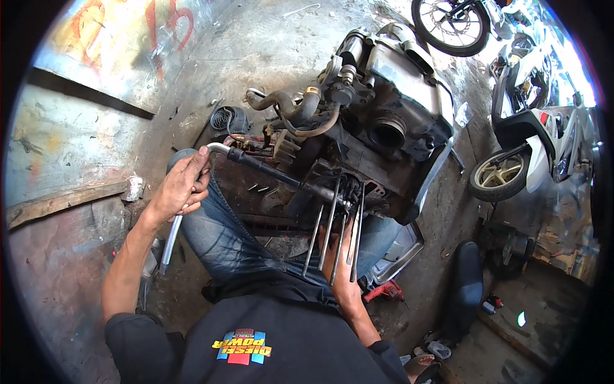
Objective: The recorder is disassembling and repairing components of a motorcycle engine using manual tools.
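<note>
My left hand point(182, 185) is closed around the bent silver handle of an L-shaped socket wrench point(252, 164). One end of the handle sticks out below my fist. The wrench's dark shaft runs right to the greasy engine point(358, 150) between my legs, where its tip meets the metal near several long studs point(341, 246). Those studs jut toward me from the engine's opening. My right hand point(339, 238) reaches up behind the studs to the engine's near side. Its fingers are mostly hidden there, so their grip does not show.
A round black fan-like part point(228, 120) lies beyond my left knee. A red power tool point(385, 292) and a metal tray point(400, 256) lie right of my legs. Farther right are a black seat point(465, 288) and a white scooter point(537, 141); a motorcycle wheel point(451, 25) stands behind the engine.
</note>
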Demonstrator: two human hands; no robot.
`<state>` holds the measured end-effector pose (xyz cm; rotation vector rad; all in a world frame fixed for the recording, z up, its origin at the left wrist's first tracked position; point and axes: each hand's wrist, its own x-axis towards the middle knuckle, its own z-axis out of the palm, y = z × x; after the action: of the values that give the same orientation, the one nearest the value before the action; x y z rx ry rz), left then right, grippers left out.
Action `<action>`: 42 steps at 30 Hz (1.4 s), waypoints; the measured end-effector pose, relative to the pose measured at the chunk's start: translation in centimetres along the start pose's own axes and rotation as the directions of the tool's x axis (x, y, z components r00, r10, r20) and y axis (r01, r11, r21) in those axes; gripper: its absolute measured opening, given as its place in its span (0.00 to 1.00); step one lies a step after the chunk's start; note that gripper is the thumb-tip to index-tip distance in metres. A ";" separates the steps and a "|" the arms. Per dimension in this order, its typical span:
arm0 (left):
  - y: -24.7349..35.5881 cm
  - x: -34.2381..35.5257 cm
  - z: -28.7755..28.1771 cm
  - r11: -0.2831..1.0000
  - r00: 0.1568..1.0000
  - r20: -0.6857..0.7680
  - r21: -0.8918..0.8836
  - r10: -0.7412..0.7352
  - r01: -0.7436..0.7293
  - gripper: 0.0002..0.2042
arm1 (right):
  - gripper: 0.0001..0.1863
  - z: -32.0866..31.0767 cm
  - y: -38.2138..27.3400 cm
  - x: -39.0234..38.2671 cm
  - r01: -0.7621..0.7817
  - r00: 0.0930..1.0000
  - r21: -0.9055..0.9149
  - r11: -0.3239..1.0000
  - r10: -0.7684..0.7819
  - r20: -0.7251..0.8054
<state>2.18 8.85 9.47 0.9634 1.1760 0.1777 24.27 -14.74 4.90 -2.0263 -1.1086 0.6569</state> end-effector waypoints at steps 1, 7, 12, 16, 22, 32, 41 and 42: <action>0.1 0.0 -0.1 1.000 1.000 -0.004 -0.002 -0.001 0.001 0.24 | 0.18 0.1 -0.1 0.1 0.001 1.000 0.001 1.000 -0.001 0.005; 2.7 1.1 -1.0 0.937 0.935 0.071 0.008 -0.349 0.349 0.21 | 0.18 0.1 -0.2 0.2 0.013 1.000 -0.018 1.000 -0.013 0.004; 6.6 1.2 -0.9 0.876 0.874 0.113 0.169 -0.472 0.451 0.17 | 0.20 0.5 1.2 -0.3 0.134 0.991 -0.116 0.984 -0.136 -0.010; 9.3 1.6 0.7 0.818 0.867 0.034 0.350 -0.497 0.456 0.16 | 0.31 0.9 1.8 -0.4 0.195 0.977 -0.167 0.966 -0.207 -0.057; 5.2 -0.2 0.9 0.752 0.975 -0.110 0.622 -0.194 0.220 0.24 | 0.30 1.2 2.3 -0.5 0.218 0.972 -0.259 0.941 -0.233 -0.030; -0.4 -0.1 0.4 0.880 0.982 -0.117 0.468 0.146 -0.076 0.31 | 0.35 1.7 3.1 -1.3 0.270 0.940 -0.453 0.850 -0.335 -0.068; -9.9 4.9 0.1 0.822 0.809 -0.158 0.183 0.566 -0.539 0.19 | 0.34 1.5 1.8 -0.8 0.071 0.997 -0.337 0.939 -0.080 -0.012; -10.1 4.8 0.5 0.840 0.822 -0.176 0.154 0.542 -0.521 0.19 | 0.35 1.6 2.0 -1.2 0.057 0.997 -0.348 0.936 -0.068 -0.020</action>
<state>1.07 5.25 -1.09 1.3779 1.0878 0.6948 23.50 -15.96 2.49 -2.2758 -1.3400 0.4152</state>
